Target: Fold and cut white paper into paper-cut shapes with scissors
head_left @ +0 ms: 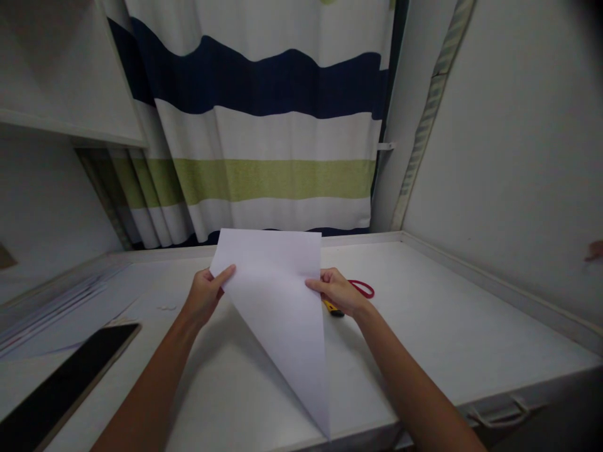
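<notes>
A white sheet of paper [277, 295] is held up over the white desk, tapering to a point low near the desk's front edge. Its slanting left side looks like a fold, though the back of the sheet is hidden. My left hand [210, 292] pinches the left edge, thumb in front and fingers behind. At the right edge my right hand [340, 290] grips the paper the same way. Just behind the right hand lie a red loop [365, 289], likely a scissors handle, and a yellow and black tool [334, 308], both partly covered.
The white desk [447, 326] has a raised rim at the back and right. On the left lie a dark flat tablet-like object [70, 383] and several papers [61, 314]. A striped curtain [273, 138] hangs behind. A drawer handle [499, 415] shows below the front edge.
</notes>
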{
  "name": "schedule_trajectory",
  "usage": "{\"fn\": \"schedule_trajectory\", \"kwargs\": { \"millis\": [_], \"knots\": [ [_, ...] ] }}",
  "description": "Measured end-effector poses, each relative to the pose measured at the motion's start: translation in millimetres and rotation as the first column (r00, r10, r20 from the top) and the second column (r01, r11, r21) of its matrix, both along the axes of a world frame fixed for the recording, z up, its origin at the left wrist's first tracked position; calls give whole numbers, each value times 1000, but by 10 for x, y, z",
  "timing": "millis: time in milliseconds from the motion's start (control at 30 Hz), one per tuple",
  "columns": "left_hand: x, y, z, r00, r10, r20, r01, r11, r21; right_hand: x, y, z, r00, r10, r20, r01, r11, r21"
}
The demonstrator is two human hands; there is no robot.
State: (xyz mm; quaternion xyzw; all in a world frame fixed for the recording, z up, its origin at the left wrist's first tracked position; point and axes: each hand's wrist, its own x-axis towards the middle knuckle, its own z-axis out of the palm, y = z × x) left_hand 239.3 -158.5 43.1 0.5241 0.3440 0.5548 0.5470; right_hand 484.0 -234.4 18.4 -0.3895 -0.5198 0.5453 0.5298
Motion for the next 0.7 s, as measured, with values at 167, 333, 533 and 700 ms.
{"fn": "schedule_trajectory", "kwargs": {
  "millis": [167, 333, 533, 700],
  "knots": [
    [-107, 5, 11, 986, -104, -130, 113, 991, 70, -10, 31, -47, 1000, -17, 21, 17, 1000, 4],
    [-101, 2, -3, 985, -106, -139, 121, 987, 104, -30, 28, -19, 998, -67, -9, 67, 998, 19],
    [-92, 39, -31, 991, -106, -78, 112, 991, 76, -51, -7, 36, 995, -27, -93, 31, 998, 47],
    [-114, 19, -9, 990, -74, -124, 84, 993, 82, -46, -32, 49, 996, -9, -93, 12, 999, 38]
  ]
}}
